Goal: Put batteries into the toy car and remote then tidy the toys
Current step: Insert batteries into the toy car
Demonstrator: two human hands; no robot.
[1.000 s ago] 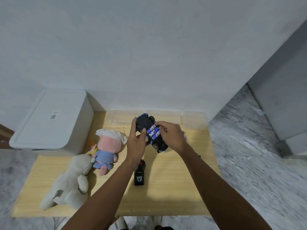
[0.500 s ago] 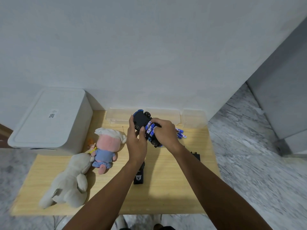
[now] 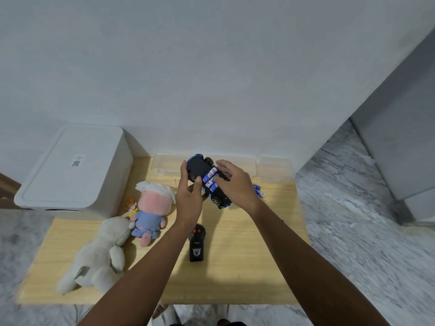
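A blue and black toy car [image 3: 200, 167] is held upside down above the back of the wooden table [image 3: 247, 267]. My left hand [image 3: 189, 196] grips its near end, thumb on the underside. Blue and white batteries [image 3: 211, 177] lie in the open compartment. My right hand [image 3: 235, 184] hovers over them with fingers spread and loosely bent, fingertips at the batteries. The black remote [image 3: 197, 243] lies on the table below the hands. Loose batteries [image 3: 259, 191] lie on the table right of my right hand.
A white plush toy [image 3: 98, 252] and a pink doll in blue [image 3: 150, 210] lie on the table's left. A white lidded bin [image 3: 70, 168] stands at the left. Two clear plastic boxes [image 3: 275, 170] sit along the wall behind the car.
The car and both hands have risen slightly toward the wall. My right hand's fingers have lifted and spread over the battery compartment.
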